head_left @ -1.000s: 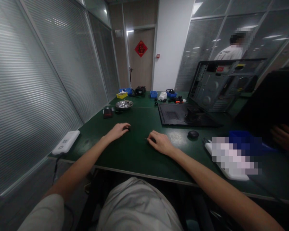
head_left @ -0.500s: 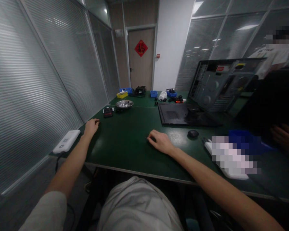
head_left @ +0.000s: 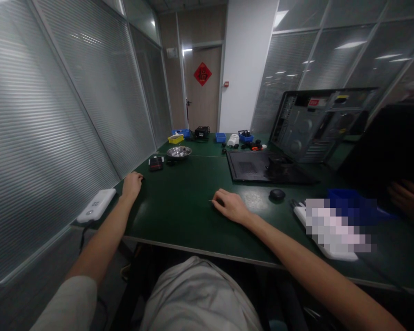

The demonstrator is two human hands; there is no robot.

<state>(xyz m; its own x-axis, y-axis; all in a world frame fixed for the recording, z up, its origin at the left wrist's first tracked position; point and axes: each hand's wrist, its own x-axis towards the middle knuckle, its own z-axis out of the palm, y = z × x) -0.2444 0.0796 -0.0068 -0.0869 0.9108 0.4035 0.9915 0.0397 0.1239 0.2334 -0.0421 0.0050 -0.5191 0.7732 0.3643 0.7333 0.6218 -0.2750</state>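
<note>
One small dark part (head_left: pixel 141 178) touches left fingers (head_left: pixel 137 176).

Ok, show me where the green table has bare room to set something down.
Barest: the table between the left hand and right hand, back to the steel bowl and black panel. A smaller gap lies between the white device and left hand. Crowded: the far edge with its bins, and the right side by the computer case.

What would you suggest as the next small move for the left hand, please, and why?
Probably lift the left hand clear of the green table. It lies flat at the left edge over a small dark object, beside the white flat device; the right hand pins a thin dark tool.
</note>
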